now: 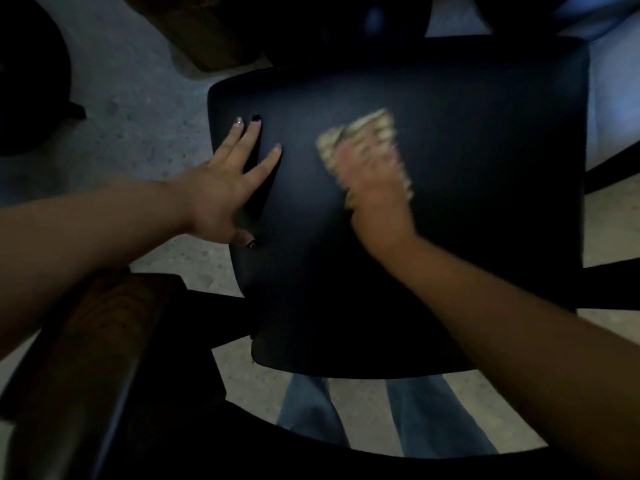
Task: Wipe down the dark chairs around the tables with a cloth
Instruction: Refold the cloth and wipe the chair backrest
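A dark padded chair seat (450, 237) fills the middle of the head view. My left hand (225, 181) lies flat on the seat's left edge, fingers spread and straight. My right hand (374, 188) is blurred by motion and presses a pale patterned cloth (360, 133) onto the middle of the seat. The cloth sticks out beyond my fingers toward the far side. Part of the cloth is hidden under my hand.
The chair's curved dark backrest (311, 441) runs along the bottom, with my legs in jeans (311, 407) behind it. A brown wooden piece (93, 358) stands at lower left. Grey speckled floor (131, 109) lies to the left. More dark furniture (27, 71) sits at far left and top.
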Available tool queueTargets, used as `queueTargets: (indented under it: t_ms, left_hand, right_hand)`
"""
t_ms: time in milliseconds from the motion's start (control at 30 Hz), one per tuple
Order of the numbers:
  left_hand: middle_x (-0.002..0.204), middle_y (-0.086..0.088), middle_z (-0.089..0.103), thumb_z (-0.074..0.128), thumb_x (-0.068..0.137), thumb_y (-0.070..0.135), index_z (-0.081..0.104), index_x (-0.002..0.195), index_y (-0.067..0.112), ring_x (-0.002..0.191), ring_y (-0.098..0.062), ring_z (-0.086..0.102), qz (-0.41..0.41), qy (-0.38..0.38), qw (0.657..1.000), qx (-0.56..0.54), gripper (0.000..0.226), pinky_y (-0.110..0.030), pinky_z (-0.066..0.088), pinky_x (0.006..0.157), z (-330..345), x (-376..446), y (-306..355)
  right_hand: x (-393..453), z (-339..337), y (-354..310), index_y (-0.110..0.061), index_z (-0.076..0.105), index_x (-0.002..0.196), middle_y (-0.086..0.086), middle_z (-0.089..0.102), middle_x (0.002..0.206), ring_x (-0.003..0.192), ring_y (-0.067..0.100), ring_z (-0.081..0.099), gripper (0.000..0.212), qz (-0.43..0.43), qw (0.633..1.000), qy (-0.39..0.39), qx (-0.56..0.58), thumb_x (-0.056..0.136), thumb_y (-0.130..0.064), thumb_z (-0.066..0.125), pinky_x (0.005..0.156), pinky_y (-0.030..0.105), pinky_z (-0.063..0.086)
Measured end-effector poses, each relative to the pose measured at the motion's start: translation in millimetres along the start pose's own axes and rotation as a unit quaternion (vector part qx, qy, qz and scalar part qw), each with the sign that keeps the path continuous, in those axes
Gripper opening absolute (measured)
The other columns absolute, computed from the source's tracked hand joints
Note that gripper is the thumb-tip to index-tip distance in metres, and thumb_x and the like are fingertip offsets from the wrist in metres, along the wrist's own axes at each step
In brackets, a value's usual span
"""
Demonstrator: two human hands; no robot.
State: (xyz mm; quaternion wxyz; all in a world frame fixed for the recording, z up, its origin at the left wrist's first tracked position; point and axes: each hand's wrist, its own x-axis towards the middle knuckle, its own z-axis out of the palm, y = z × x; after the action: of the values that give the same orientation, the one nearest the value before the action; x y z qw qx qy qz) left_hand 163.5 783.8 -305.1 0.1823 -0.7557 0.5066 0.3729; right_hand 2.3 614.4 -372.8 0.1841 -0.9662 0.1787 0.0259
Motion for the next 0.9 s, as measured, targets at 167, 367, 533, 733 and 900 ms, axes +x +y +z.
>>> queueTargets:
  t_ms: [167, 367, 533, 733, 900]
  left_hand:
    - [0.141, -0.018, -0.050, 0.077, 0.068, 0.056, -0.041, 0.140, 0.018, 0.135, -0.040, -0.039, 0.001, -0.018, 0.998, 0.054, 0.143, -0.051, 0.012, 0.116, -0.2, 2.8, 2.9]
    - [0.136, -0.027, -0.051, 0.074, 0.068, 0.062, -0.057, 0.119, 0.016, 0.135, -0.046, -0.035, -0.023, -0.044, 0.993, 0.111, 0.148, -0.052, 0.006, 0.116, -4.2, 7.3, 7.0]
    - [0.152, -0.023, -0.029, 0.059, 0.063, 0.082, -0.044, 0.133, 0.000, 0.145, -0.040, -0.013, 0.012, 0.049, 0.974, 0.220, 0.148, -0.054, 0.012, 0.117, 3.5, 4.1, 2.7]
    - [0.157, -0.018, -0.015, 0.064, 0.059, 0.080, -0.037, 0.140, 0.007, 0.145, -0.039, -0.005, 0.064, 0.079, 0.968, 0.229, 0.149, -0.048, 0.023, 0.116, 3.0, 8.0, -3.0]
    - [0.156, -0.018, -0.019, 0.062, 0.063, 0.079, -0.049, 0.129, 0.008, 0.145, -0.040, -0.011, 0.061, 0.071, 0.965, 0.243, 0.147, -0.049, 0.018, 0.118, 5.0, 8.5, -2.8]
  right_hand:
    - [-89.2, 5.0, -15.4, -0.011, 0.047, 0.139, 0.007, 0.043, 0.146, 0.138, 0.032, 0.035, 0.044, -0.346, 0.924, -0.163, -0.019, 0.097, -0.012, 0.033, 0.111, 0.048, 0.031]
    - [-35.4, -85.1, 61.8, 0.017, 0.061, 0.103, 0.040, 0.061, 0.102, 0.091, 0.055, 0.062, 0.042, -0.128, 0.992, -0.013, 0.002, 0.061, 0.021, 0.057, 0.101, 0.024, 0.032]
    - [-36.3, -101.4, 143.9, 0.017, 0.029, 0.138, 0.043, 0.029, 0.140, 0.128, 0.062, 0.026, 0.067, 0.187, 0.977, 0.056, -0.085, 0.072, 0.009, 0.039, 0.111, 0.061, 0.013]
    - [-60.9, -18.2, 37.6, -0.007, 0.040, 0.143, 0.027, 0.040, 0.143, 0.132, 0.045, 0.037, 0.060, -0.013, 0.978, -0.007, -0.209, 0.084, 0.005, 0.039, 0.109, 0.057, 0.030]
    - [-105.6, -5.8, -13.3, -0.018, 0.042, 0.143, 0.004, 0.040, 0.149, 0.138, 0.029, 0.034, 0.050, -0.330, 0.912, -0.218, -0.106, 0.095, -0.018, 0.026, 0.113, 0.046, 0.026]
